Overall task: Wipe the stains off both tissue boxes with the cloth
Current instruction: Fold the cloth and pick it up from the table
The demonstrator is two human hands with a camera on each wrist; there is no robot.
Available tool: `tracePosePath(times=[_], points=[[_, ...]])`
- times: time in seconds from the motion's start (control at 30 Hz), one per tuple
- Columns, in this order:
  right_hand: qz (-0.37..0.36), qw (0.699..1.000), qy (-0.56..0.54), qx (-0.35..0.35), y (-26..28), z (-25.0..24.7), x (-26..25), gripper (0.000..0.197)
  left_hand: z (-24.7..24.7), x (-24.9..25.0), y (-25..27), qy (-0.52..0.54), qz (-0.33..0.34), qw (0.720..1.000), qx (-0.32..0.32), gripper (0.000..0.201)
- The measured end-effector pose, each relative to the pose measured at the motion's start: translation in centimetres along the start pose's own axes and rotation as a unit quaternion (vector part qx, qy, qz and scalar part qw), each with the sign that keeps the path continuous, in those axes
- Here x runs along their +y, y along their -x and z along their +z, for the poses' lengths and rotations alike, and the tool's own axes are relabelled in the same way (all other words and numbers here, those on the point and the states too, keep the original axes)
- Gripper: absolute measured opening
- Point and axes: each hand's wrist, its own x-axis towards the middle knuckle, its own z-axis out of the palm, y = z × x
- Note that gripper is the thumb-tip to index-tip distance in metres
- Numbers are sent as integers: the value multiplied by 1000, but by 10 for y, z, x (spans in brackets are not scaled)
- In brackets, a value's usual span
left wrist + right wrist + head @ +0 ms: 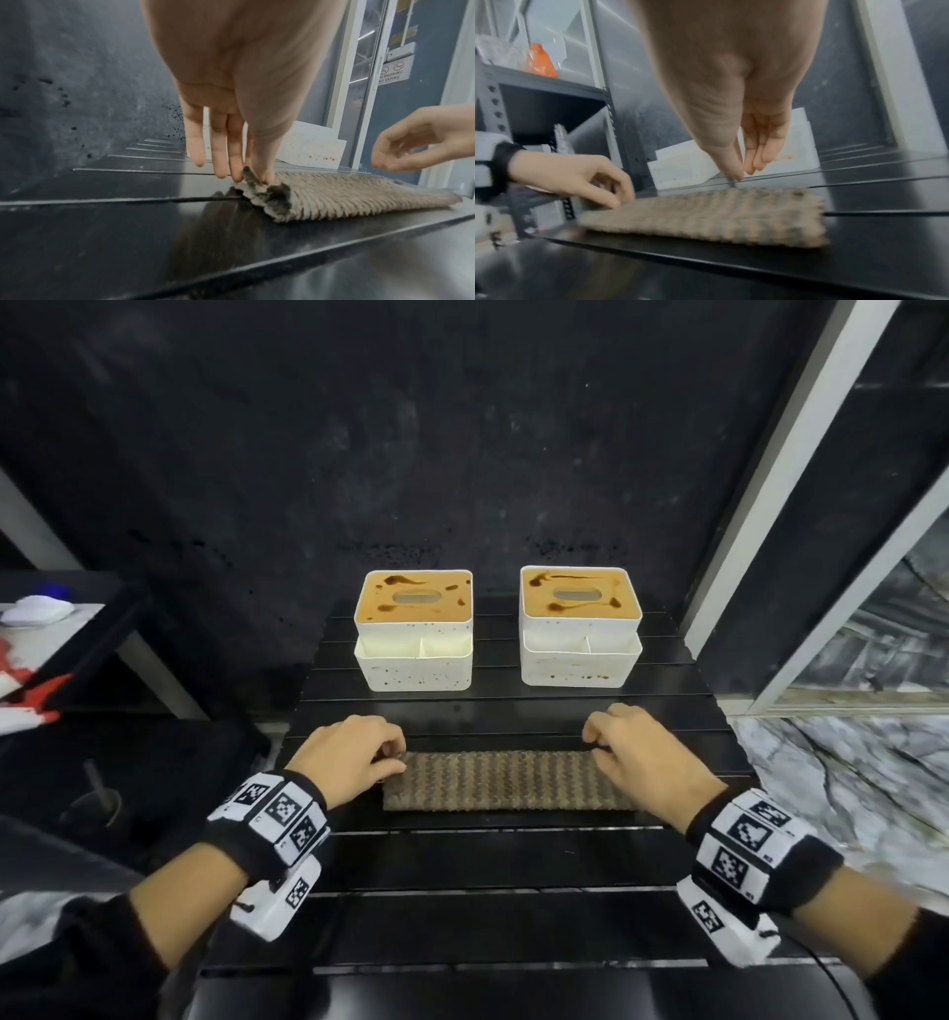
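A folded brown cloth point(506, 780) lies near on the black slatted table point(513, 865). The left hand point(349, 757) pinches its left end; the right hand point(647, 757) hovers loosely curled, holding nothing. Two stained tissue boxes point(413, 629) point(580, 624) stand beyond. A one-ended lift could let the cloth unfold and drag.

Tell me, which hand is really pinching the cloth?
The left hand. Its thumb and a finger pinch up a corner of the cloth at the left end. The right hand hangs above the other end, fingers loosely curled and not touching it.
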Motion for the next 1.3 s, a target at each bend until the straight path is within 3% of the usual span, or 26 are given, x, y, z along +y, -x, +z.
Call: tracePosePath(times=[0.17, 0.3, 0.57, 0.8, 0.93, 1.07, 1.2, 1.3], points=[[-14, 984, -165, -71, -5, 7, -80, 7, -1, -6, -13, 47, -7, 998, -29, 11], [-38, 971, -219, -88, -16, 29, -134, 11, 0, -13, -24, 107, 4, 993, -57, 12], [-50, 989, -115, -81, -45, 47, -181, 28, -7, -27, -25, 152, 47, 984, -80, 12], [-82, 989, -93, -81, -44, 46, -180, 17, -6, -25, -24, 215, 35, 973, -80, 16], [-42, 983, -173, -44, -34, 30, -166, 10, -19, -22, -24, 290, 77, 950, -81, 27], [2, 978, -207, -11, -20, 11, -140, 9, -42, 3, -30, 289, 111, 946, -96, 18], [42, 977, -211, 7, 0, -9, -105, 9, -59, 41, -43, 293, 116, 942, -120, 31], [74, 975, -208, 18, 18, -19, -79, 11, -63, 73, -56, 283, 162, 937, -124, 32]])
